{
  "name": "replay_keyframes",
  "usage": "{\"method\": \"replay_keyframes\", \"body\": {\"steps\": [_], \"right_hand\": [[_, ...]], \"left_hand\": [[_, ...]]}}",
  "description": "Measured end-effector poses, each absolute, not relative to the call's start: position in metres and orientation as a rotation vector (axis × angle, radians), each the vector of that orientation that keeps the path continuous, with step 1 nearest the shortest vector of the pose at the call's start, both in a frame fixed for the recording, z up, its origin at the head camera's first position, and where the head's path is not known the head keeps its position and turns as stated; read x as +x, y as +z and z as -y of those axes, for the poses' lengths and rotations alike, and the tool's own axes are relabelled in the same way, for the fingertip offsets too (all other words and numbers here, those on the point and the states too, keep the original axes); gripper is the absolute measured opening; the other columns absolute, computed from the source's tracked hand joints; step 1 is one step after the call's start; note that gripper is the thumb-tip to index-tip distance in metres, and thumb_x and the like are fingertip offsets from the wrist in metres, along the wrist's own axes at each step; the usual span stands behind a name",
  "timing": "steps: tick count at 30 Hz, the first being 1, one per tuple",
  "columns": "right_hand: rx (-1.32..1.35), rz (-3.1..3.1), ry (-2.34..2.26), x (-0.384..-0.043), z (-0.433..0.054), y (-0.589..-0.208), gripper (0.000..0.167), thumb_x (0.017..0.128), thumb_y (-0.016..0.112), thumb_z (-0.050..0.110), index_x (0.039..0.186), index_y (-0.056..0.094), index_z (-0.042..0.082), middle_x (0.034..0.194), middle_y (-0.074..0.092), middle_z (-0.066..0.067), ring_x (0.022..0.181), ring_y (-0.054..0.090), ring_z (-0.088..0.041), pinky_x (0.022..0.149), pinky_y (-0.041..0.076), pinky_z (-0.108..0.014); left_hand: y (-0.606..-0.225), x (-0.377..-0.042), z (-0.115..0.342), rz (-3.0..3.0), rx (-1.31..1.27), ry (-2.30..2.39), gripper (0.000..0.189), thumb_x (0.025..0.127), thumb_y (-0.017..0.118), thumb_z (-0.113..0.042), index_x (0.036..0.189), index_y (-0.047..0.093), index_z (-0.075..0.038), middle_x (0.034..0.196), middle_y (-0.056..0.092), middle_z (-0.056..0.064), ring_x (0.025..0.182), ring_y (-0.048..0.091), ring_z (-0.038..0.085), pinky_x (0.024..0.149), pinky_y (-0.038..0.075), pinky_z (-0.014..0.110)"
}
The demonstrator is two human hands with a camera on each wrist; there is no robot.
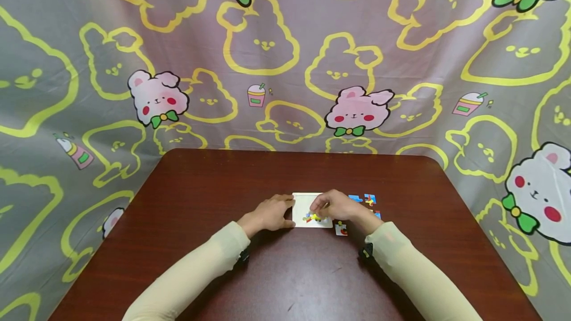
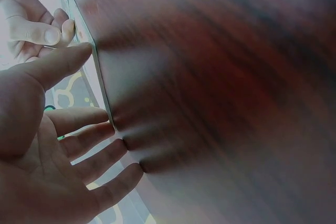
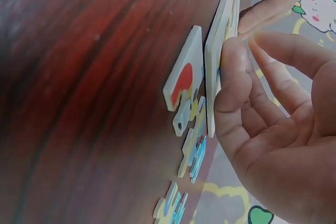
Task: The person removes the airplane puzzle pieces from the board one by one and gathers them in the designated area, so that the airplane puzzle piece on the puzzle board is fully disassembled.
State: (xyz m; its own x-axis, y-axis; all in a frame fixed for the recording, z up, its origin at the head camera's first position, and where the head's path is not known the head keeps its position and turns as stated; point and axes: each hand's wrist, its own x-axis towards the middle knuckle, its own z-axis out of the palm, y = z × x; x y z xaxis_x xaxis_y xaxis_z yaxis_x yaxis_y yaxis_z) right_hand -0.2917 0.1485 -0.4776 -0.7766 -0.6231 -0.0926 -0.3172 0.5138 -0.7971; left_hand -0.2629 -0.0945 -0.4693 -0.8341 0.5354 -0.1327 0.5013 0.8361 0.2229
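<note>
A pale puzzle tray (image 1: 301, 202) lies on the table, with a few colourful puzzle pieces (image 1: 315, 217) on its lower part. My left hand (image 1: 269, 213) rests at the tray's left edge. In the left wrist view its fingers (image 2: 97, 141) are spread and the thumb touches the rim. Above the tray is my right hand (image 1: 339, 205), its fingers bent and its fingertips low over the pieces. In the right wrist view the right hand's fingers (image 3: 234, 72) are curled beside the tray's edge (image 3: 211, 77). Whether a piece is between the fingertips is hidden.
Loose puzzle pieces lie right of the tray: a white one with red (image 1: 341, 230) near its lower corner, blue ones (image 1: 355, 198) farther back, and another (image 1: 370, 199) beside them. Some are partly behind the right forearm. A patterned cloth (image 1: 285, 63) hangs behind the brown table (image 1: 214, 177).
</note>
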Motion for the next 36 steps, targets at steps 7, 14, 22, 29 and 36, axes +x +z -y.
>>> {"method": "replay_keyframes", "body": {"steps": [7, 14, 22, 29, 36], "right_hand": [[-0.805, -2.364, -1.15, -0.292, -0.147, -0.477, 0.016, 0.086, 0.069, -0.002, 0.101, 0.074, -0.001, 0.088, 0.074, -0.013, 0.071, 0.062, -0.006, 0.054, 0.044, -0.02], [-0.8, -2.4, -1.143, -0.292, -0.146, -0.477, 0.015, 0.085, 0.068, -0.004, 0.098, 0.074, 0.001, 0.088, 0.074, -0.012, 0.077, 0.063, -0.007, 0.061, 0.048, -0.02], [-0.784, -2.423, -1.154, -0.293, -0.143, -0.476, 0.015, 0.084, 0.068, -0.005, 0.096, 0.075, 0.001, 0.087, 0.075, -0.011, 0.078, 0.064, -0.008, 0.064, 0.051, -0.023], [-0.778, -2.446, -1.122, -0.292, -0.14, -0.479, 0.014, 0.082, 0.07, -0.004, 0.094, 0.075, 0.001, 0.084, 0.075, -0.01, 0.074, 0.063, -0.006, 0.063, 0.051, -0.022], [-0.766, -2.464, -1.108, -0.291, -0.138, -0.477, 0.012, 0.081, 0.072, -0.003, 0.092, 0.075, 0.001, 0.081, 0.074, -0.009, 0.072, 0.064, -0.006, 0.063, 0.051, -0.022]], "left_hand": [[-0.468, -0.262, 0.094, -2.826, 0.801, 0.27, 0.068, 0.089, 0.073, -0.041, 0.144, 0.053, -0.008, 0.155, 0.045, 0.011, 0.142, 0.044, 0.032, 0.109, 0.045, 0.049], [-0.468, -0.262, 0.094, -2.829, 0.812, 0.264, 0.069, 0.089, 0.074, -0.041, 0.144, 0.053, -0.006, 0.155, 0.045, 0.012, 0.141, 0.044, 0.033, 0.109, 0.045, 0.049], [-0.467, -0.261, 0.094, -2.823, 0.813, 0.271, 0.068, 0.088, 0.074, -0.04, 0.143, 0.053, -0.006, 0.155, 0.046, 0.013, 0.141, 0.045, 0.034, 0.109, 0.045, 0.05], [-0.467, -0.261, 0.093, -2.824, 0.811, 0.267, 0.068, 0.089, 0.074, -0.04, 0.143, 0.053, -0.005, 0.154, 0.046, 0.013, 0.141, 0.045, 0.033, 0.109, 0.045, 0.05], [-0.467, -0.261, 0.093, -2.831, 0.819, 0.264, 0.068, 0.088, 0.074, -0.04, 0.143, 0.053, -0.005, 0.154, 0.046, 0.013, 0.14, 0.045, 0.034, 0.109, 0.045, 0.049]]}}
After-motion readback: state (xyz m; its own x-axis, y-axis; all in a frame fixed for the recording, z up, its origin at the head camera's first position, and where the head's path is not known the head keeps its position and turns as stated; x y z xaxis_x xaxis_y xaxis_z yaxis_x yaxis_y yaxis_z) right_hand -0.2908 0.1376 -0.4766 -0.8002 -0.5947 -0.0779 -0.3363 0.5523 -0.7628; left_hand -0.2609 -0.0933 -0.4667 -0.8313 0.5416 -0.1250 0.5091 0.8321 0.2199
